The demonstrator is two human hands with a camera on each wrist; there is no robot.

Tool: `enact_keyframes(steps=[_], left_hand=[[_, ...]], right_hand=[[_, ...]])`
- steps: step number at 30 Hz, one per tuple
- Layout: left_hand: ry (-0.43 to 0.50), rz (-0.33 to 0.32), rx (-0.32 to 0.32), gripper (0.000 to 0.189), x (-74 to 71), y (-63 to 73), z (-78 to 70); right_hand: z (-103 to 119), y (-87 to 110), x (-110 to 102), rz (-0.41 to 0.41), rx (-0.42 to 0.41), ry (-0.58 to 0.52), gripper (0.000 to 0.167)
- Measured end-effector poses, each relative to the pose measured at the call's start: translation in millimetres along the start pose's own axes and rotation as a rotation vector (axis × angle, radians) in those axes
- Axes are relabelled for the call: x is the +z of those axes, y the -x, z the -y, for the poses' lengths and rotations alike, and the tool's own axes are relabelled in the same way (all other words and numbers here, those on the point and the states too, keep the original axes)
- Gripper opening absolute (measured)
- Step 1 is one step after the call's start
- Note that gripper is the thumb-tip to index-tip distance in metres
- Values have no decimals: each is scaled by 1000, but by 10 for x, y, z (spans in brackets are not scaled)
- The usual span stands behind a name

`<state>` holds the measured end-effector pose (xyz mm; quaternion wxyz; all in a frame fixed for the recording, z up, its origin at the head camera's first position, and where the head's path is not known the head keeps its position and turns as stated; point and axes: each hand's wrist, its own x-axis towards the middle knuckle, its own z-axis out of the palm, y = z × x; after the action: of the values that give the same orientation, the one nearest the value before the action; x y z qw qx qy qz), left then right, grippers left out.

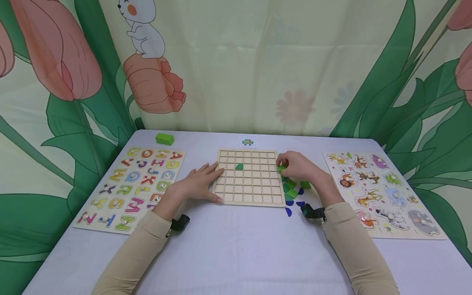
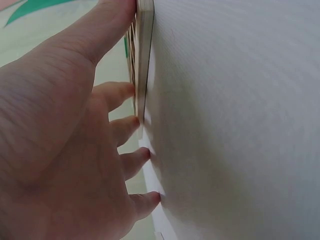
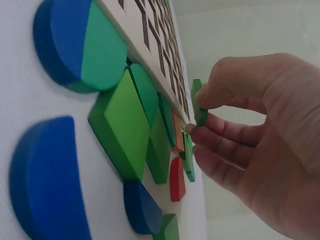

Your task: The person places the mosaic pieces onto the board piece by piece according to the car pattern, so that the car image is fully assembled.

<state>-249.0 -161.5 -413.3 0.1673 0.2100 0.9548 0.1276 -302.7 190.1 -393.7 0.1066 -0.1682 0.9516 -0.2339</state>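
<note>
A square wooden grid board [image 1: 252, 191] lies mid-table, one green quarter-round piece [image 1: 239, 166] set in a cell of its upper left part. My left hand [image 1: 199, 183], fingers spread, rests at the board's left side; in the left wrist view its thumb [image 2: 107, 30] touches the board's edge. Over the board's right edge, my right hand [image 1: 299, 167] pinches a green tile [image 3: 199, 107] between thumb and fingers. Below that hand lie loose pieces: a light green square [image 3: 122, 130], a blue rounded piece [image 3: 47, 180] and a red one [image 3: 177, 180], among several others.
Behind the board lies a small card [image 1: 247, 141] with a green and orange picture on a grid. A letter puzzle [image 1: 138, 190] is at the left, an animal puzzle [image 1: 383, 194] at the right. A green block [image 1: 164, 139] sits at the back left.
</note>
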Motion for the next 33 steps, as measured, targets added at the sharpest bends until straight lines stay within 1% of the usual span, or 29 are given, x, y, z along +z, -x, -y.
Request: enact_keyframes(steps=[4, 13, 18, 22, 27, 29, 33], left_hand=[[0, 0, 1, 112, 0, 4, -8], [2, -2, 4, 113, -7, 4, -20], [4, -4, 4, 113, -7, 10, -4], [1, -2, 9, 112, -8, 5, 3], [12, 5, 16, 112, -13, 14, -6], [17, 5, 16, 112, -19, 22, -10], [22, 3, 17, 112, -26, 30, -9]], right_hand=[[64, -4, 37, -9, -22, -33, 27], [234, -60, 152, -59, -135, -100, 29], [332, -123, 224, -72, -176, -113, 26], [385, -180, 286, -78, -188, -105, 26], [450, -259, 360, -58, -223, -75, 23], [484, -274, 374, -51, -223, -70, 22], [560, -299, 387, -36, -194, -78, 23]])
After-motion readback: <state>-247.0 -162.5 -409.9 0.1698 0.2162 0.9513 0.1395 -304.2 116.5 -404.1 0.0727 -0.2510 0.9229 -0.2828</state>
